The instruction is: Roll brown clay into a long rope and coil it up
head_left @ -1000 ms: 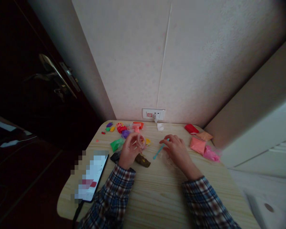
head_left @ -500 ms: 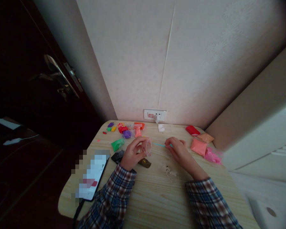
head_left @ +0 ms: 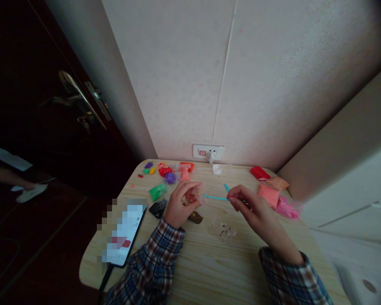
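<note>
My left hand (head_left: 180, 204) is curled round a small see-through plastic piece (head_left: 194, 192), pinkish inside; its exact kind is hard to make out. My right hand (head_left: 252, 209) is raised, thumb and fingers pinched at a blue plastic modelling tool (head_left: 226, 187), whose flat blade points up and away. A thin blue stick (head_left: 216, 198) runs between the two hands, its right end reaching my right fingertips; whether it is part of that tool I cannot tell. Below the hands, a crumpled clear wrapper (head_left: 227, 232) with dark specks lies on the wooden table (head_left: 206, 267).
Green (head_left: 158, 192), purple (head_left: 170, 178) and dark packets (head_left: 158, 209) lie left, with small coloured fruit-like pieces (head_left: 149, 170). Red (head_left: 259, 173), salmon (head_left: 268, 195) and pink packets (head_left: 287, 207) lie right. A phone (head_left: 127, 233) rests on the left edge. A person's foot (head_left: 31, 192) shows beyond.
My right hand has moved right and slightly nearer, and the blue blade now shows. The clear plastic in my left hand has turned or crumpled. A person's foot has appeared at the left.
</note>
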Action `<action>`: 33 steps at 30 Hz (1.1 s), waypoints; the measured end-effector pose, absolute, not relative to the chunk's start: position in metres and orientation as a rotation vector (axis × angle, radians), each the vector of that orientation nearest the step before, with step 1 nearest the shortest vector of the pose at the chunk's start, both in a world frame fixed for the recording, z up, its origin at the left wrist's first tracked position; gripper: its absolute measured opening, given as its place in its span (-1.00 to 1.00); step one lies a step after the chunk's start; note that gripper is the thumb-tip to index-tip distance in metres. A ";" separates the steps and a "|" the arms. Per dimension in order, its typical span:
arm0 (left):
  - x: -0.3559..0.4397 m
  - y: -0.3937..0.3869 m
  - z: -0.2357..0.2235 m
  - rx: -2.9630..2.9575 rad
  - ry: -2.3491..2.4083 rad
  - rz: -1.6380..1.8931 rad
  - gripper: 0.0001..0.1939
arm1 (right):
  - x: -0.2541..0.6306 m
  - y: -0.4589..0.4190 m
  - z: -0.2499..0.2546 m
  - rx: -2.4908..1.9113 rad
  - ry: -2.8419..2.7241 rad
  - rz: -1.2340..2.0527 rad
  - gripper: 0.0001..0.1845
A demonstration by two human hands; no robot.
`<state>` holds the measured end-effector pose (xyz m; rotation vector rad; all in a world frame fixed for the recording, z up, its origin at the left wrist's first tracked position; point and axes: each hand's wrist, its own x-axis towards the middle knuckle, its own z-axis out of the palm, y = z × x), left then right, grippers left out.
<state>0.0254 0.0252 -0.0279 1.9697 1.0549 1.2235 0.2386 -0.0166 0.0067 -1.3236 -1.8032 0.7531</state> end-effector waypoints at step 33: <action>0.039 0.017 -0.026 1.978 0.956 1.143 -0.76 | 0.219 -0.016 0.001 -1.310 -1.892 0.853 -0.88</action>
